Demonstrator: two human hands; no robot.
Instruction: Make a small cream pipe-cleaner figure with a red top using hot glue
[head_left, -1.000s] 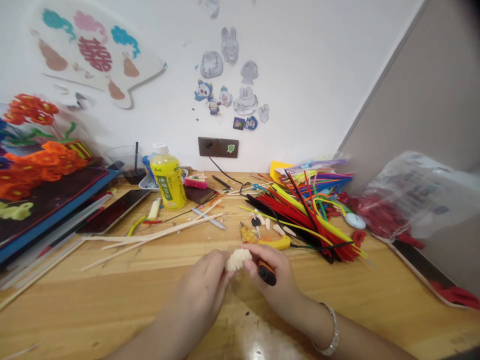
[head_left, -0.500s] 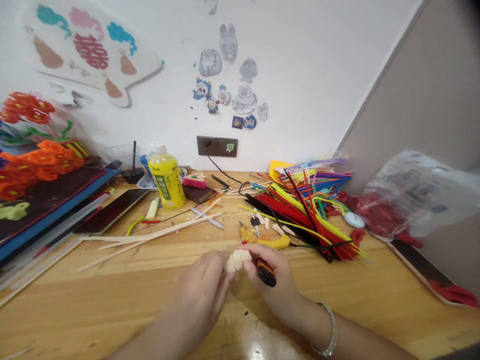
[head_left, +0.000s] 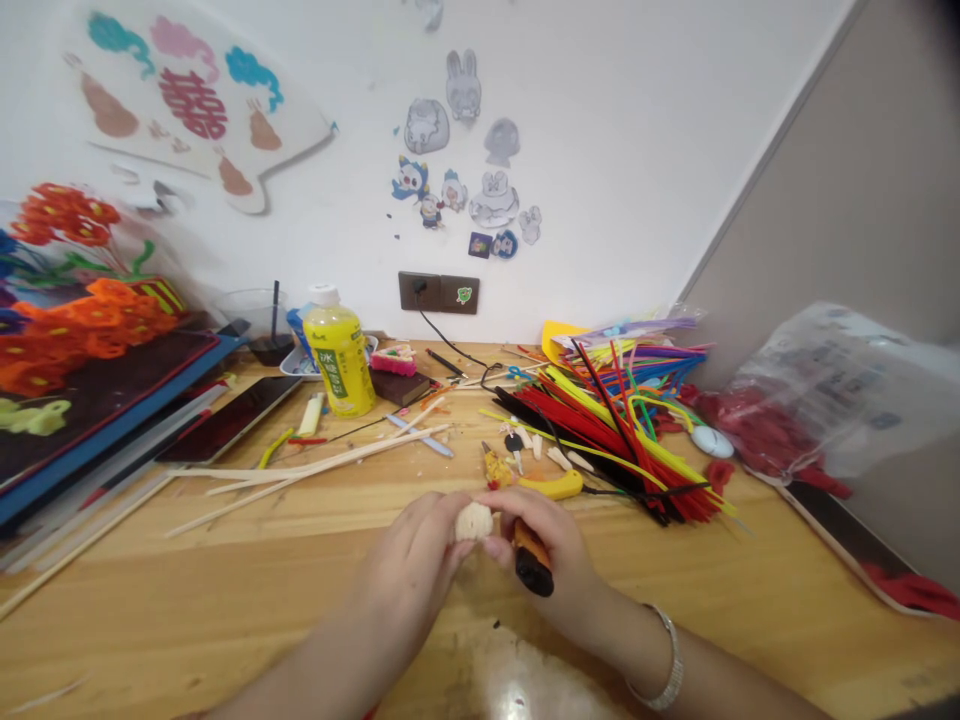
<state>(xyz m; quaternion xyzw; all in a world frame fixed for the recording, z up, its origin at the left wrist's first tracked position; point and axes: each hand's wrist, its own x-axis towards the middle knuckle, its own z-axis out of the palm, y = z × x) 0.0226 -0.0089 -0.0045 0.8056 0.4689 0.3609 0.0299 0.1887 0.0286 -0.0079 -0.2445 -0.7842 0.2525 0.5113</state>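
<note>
Above the table's middle, my left hand [head_left: 412, 550] is closed on a small cream-coloured ribbed piece [head_left: 474, 522], its fingers and thumb round the left side. What the piece is made of, I cannot tell for certain. My right hand [head_left: 564, 550] has its fingertips at the piece's right side. An orange-and-black handled tool [head_left: 533, 562] is tucked in that same hand, its black end toward me and its working end hidden. Just beyond my hands lie yellow-handled pliers [head_left: 551, 486], a key [head_left: 514, 447] and several small pale pieces [head_left: 559, 458].
Cream strips [head_left: 315, 466] lie left of my hands. Behind them stand a yellow drink bottle [head_left: 339, 355] and a dark tablet or phone [head_left: 232, 420]. A heap of coloured pipe cleaners [head_left: 622, 430] fills the back right, near a plastic bag [head_left: 832, 390]. Orange flowers [head_left: 90, 330] rise at left.
The cream piece has turned between my fingers and now looks rounder. The tool's handle in my right hand has tipped slightly lower toward me. The view has shifted a little.
</note>
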